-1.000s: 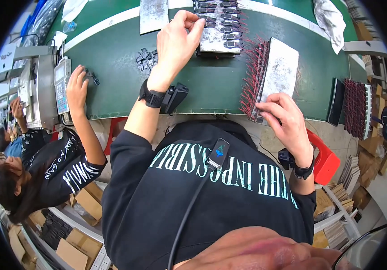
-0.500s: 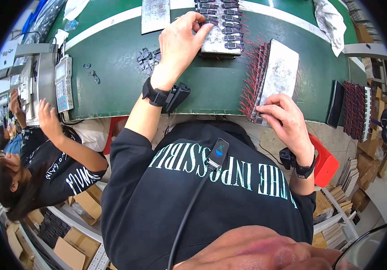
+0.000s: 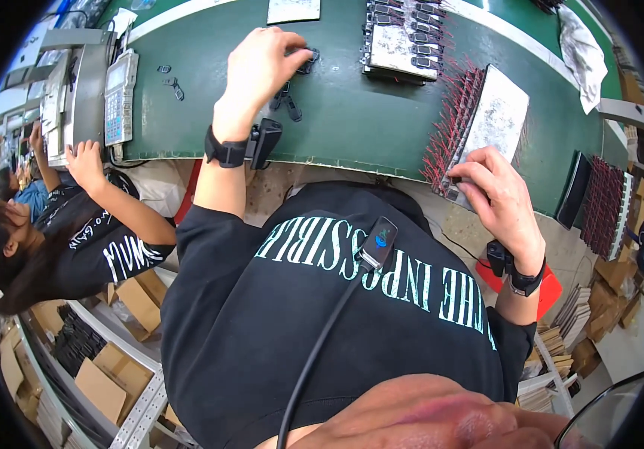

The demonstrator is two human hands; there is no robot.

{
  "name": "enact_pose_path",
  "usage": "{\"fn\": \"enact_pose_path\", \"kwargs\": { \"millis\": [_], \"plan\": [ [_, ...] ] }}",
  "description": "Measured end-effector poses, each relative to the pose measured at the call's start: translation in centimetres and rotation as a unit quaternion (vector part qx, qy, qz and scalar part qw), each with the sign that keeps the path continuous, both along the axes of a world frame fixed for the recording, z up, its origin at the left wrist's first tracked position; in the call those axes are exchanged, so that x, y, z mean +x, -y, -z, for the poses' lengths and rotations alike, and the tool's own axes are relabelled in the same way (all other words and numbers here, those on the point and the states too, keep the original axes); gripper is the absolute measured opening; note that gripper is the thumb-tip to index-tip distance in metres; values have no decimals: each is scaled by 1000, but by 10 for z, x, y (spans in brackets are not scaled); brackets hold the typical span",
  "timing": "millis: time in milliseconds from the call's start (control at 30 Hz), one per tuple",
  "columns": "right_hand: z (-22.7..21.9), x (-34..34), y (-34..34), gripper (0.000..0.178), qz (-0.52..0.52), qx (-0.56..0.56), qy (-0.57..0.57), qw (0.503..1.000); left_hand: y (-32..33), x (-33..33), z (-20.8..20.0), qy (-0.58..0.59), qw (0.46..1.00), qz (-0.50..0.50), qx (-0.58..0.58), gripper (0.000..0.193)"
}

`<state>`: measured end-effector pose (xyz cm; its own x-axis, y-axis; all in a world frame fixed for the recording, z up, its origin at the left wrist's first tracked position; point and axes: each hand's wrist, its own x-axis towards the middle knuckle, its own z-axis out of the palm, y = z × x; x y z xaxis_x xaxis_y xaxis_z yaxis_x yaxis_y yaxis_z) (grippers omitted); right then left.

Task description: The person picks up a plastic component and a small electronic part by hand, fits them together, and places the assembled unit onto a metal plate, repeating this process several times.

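Observation:
Over a pile of small black plastic parts (image 3: 286, 102) on the green bench, my left hand (image 3: 262, 66) has its thumb and index finger closed together. Their tips touch the pile's right side, and the hand covers much of it; whether a part is between them is hidden. My right hand (image 3: 495, 196) pinches at the near end of a dark strip lined with red wires (image 3: 462, 123), along the left edge of a pale metal plate (image 3: 500, 112). What its fingertips hold is too small to make out.
A plate with rows of black buckled parts (image 3: 397, 49) lies at the back. A keypad device (image 3: 120, 97) stands left, near a seated co-worker (image 3: 75, 217). A dark tray (image 3: 574, 189) and another red-wired strip (image 3: 606, 206) lie right. A white cloth (image 3: 582, 60) hangs at the far right.
My left hand has moved left and nearer, from the plate of buckled parts to the black pile. My right hand stays at the strip's near end. The view has shifted slightly.

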<state>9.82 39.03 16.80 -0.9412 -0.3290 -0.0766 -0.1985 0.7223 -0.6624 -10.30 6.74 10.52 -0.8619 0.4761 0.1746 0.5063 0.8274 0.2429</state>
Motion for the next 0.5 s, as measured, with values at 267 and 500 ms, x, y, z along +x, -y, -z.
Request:
{"fn": "enact_pose_path", "kwargs": {
  "millis": [267, 500],
  "plan": [
    [-2, 4, -2, 21, -12, -4, -11, 1000, -27, 11, 4, -43, 997, 44, -43, 17],
    [7, 12, -21, 16, 271, -365, 119, 883, -35, 16, -7, 18, 996, 29, 86, 17]
  ]
}}
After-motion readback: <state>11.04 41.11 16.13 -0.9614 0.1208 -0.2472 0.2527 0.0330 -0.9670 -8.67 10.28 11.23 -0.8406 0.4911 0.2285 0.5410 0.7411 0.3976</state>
